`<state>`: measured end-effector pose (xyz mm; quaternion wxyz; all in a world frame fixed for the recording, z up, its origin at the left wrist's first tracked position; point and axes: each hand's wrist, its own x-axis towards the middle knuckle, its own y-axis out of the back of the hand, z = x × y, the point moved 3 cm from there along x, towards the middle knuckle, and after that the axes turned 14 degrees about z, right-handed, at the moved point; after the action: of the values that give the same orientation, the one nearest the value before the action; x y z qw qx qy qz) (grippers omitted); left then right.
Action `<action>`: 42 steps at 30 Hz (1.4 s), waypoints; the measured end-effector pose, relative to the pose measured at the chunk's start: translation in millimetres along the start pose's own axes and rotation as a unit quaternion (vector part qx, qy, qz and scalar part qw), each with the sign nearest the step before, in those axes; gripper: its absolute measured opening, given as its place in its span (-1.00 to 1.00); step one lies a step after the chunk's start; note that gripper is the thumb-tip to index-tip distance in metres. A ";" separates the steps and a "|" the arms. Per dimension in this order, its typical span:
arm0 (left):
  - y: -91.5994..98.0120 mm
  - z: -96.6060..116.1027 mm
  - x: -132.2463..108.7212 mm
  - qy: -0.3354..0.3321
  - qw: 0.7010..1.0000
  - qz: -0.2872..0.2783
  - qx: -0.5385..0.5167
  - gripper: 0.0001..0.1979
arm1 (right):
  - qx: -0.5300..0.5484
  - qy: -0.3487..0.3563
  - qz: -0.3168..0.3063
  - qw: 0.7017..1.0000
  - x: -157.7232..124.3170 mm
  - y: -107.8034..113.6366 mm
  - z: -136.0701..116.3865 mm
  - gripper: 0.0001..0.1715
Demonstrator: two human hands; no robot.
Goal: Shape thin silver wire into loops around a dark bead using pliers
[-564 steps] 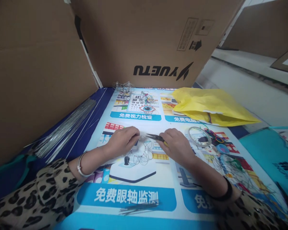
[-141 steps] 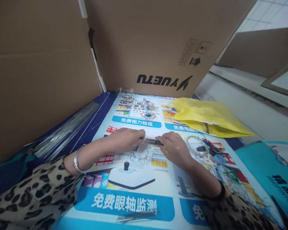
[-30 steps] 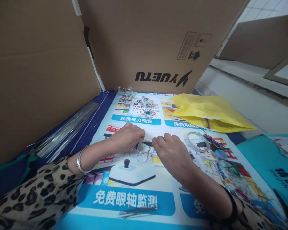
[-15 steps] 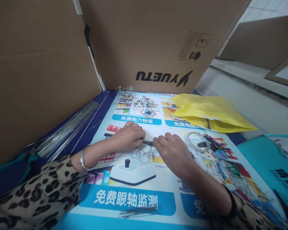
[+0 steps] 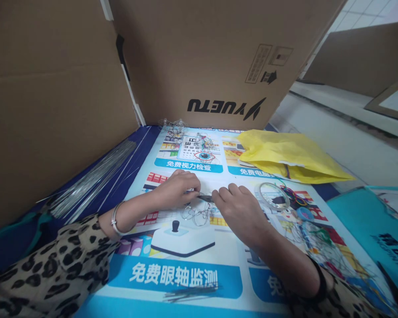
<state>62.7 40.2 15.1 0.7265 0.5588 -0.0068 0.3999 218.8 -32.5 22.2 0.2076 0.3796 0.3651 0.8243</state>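
Observation:
My right hand (image 5: pixel 237 210) is closed round dark pliers (image 5: pixel 204 198), whose tip points left toward my other hand. Fingers bent together, my left hand (image 5: pixel 181 189) pinches at thin wire by the pliers' tip. Bent loops of thin wire (image 5: pixel 199 215) hang or lie just below, between the two hands. Which wire end is held is too small to tell. Beneath both hands is a printed poster sheet (image 5: pixel 185 276). Short dark wire pieces (image 5: pixel 190 292) lie near its front edge.
Long straight wires (image 5: pixel 99 176) lie at left. Tangled wire pieces (image 5: pixel 175 128) sit at the back before a cardboard wall (image 5: pixel 219 53). At right are a yellow bag (image 5: pixel 292 154), a wire coil (image 5: pixel 273 196), coloured threads (image 5: pixel 296 196) and a teal bag (image 5: pixel 368 221).
My left hand's fingers have shifted slightly near the pliers' tip, with a little more gap showing between them. My right hand and the pliers have barely moved.

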 end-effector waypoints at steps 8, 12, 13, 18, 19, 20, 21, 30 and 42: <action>2.1 0.7 -0.1 -0.002 1.000 -0.005 -0.024 -0.90 | 0.006 -0.008 -0.005 1.000 -2.2 -1.1 0.4 -0.81; 1.5 0.0 -1.4 -0.005 0.999 -0.026 -0.018 -0.88 | 0.018 -0.012 -0.012 1.000 -2.1 -2.9 2.2 -0.81; 1.6 0.1 -1.5 -0.004 1.000 -0.028 -0.011 -0.88 | 0.024 -0.014 -0.014 1.000 -2.2 -3.8 3.1 -0.82; 1.1 0.7 -1.8 -0.006 1.000 -0.027 0.007 -0.89 | 0.052 -0.022 -0.021 0.998 -2.3 -9.4 6.7 -0.84; 0.8 0.5 -1.9 -0.007 1.000 -0.026 0.007 -0.89 | 0.055 -0.023 -0.023 0.998 -2.3 -10.3 7.2 -0.84; 0.4 0.2 -2.2 -0.008 1.000 -0.024 0.006 -0.89 | 0.058 -0.025 -0.024 0.998 -2.4 -11.0 7.5 -0.83; 0.0 -0.2 -2.4 -0.008 1.000 -0.022 0.005 -0.89 | 0.060 -0.028 -0.025 0.997 -2.6 -11.5 7.8 -0.82; -1.0 -1.4 -4.2 0.006 0.999 -0.018 -0.029 -0.89 | 0.089 -0.050 -0.037 0.994 -6.3 -17.8 6.1 -0.79; 0.3 -2.4 -2.1 -0.010 0.999 0.000 -0.044 -0.86 | 0.087 -0.059 -0.032 0.994 -4.5 -17.1 9.0 -0.78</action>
<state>60.0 40.9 13.5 0.7505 0.5299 -0.0314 0.3936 229.7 -20.2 11.0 0.2213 0.4325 0.4340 0.7587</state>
